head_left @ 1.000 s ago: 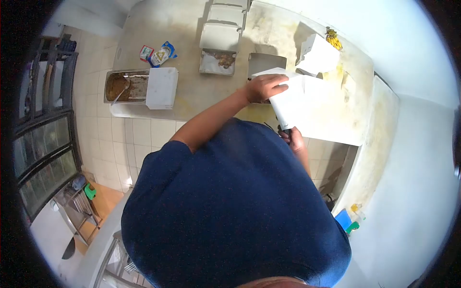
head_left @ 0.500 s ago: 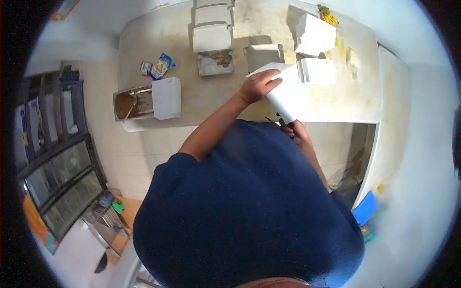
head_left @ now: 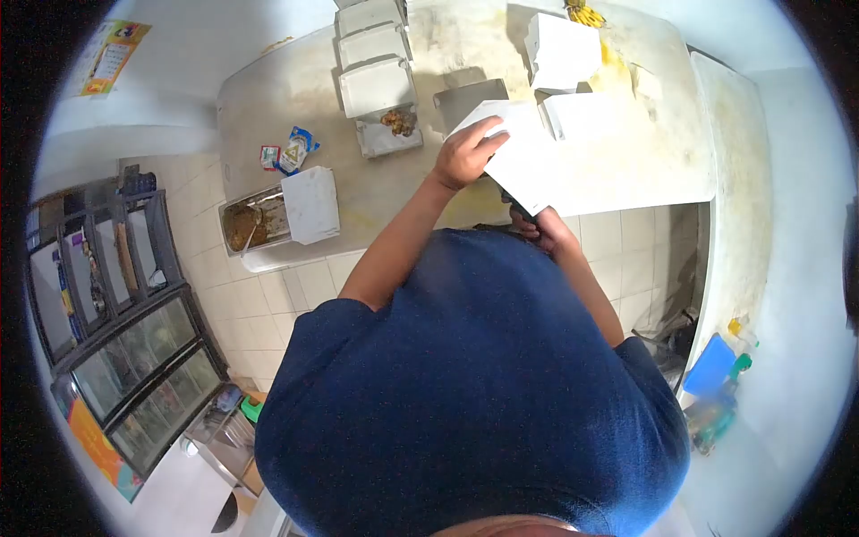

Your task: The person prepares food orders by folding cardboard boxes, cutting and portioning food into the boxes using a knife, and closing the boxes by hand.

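A white cardboard box (head_left: 523,157), tilted and seemingly closed, is held over the table's front edge. My left hand (head_left: 467,154) grips its left side, fingers lying across the top near the upper corner. At the box's lower corner is my right hand (head_left: 550,234), its fingers wrapped round a dark hand tool (head_left: 530,215) that reaches up against the box edge. The tool's kind cannot be made out, as the box and fingers partly cover it. Just behind the box lies an open, shallow carton (head_left: 470,97). Another white box (head_left: 577,115) sits on the right.
Food shows in an open carton (head_left: 376,139), with more open cartons (head_left: 376,88) lined up behind. A metal tray (head_left: 234,255) of brown food stands at the left, partly under a white box (head_left: 310,206). Packets (head_left: 293,150), stacked white boxes (head_left: 564,52) and bananas (head_left: 586,13) are on the table.
The view has shifted, so the table looks turned slightly. The held box now lies flatter to view, and the dark tool has moved up against its lower corner. Both hands keep their hold.
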The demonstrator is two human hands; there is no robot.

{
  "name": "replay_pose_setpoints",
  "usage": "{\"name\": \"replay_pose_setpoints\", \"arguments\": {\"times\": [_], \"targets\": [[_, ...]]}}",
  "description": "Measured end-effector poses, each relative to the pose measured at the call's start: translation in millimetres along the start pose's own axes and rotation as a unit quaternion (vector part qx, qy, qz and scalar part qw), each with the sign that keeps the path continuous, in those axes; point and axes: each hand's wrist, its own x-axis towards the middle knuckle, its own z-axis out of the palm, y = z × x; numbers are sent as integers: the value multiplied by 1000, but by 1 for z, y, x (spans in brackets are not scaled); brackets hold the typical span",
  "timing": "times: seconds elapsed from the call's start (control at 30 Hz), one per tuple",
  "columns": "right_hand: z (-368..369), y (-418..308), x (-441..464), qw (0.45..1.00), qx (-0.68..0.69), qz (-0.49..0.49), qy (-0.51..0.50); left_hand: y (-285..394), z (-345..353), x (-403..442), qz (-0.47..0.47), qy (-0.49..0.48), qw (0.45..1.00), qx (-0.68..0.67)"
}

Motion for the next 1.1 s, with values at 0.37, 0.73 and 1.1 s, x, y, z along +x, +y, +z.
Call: {"name": "replay_pose_setpoints", "arguments": {"times": [0.37, 0.73, 1.1], "targets": [[-26, -18, -3, 1000, -14, 13, 12, -5, -7, -3, -34, 34, 999, -13], [-8, -41, -2, 983, -181, -3, 35, -31, -39, -14, -152, 220, 963, -22], [92, -48, 150, 722, -577, -370, 88, -86, -157, -108, -451, 435, 771, 111]]}}
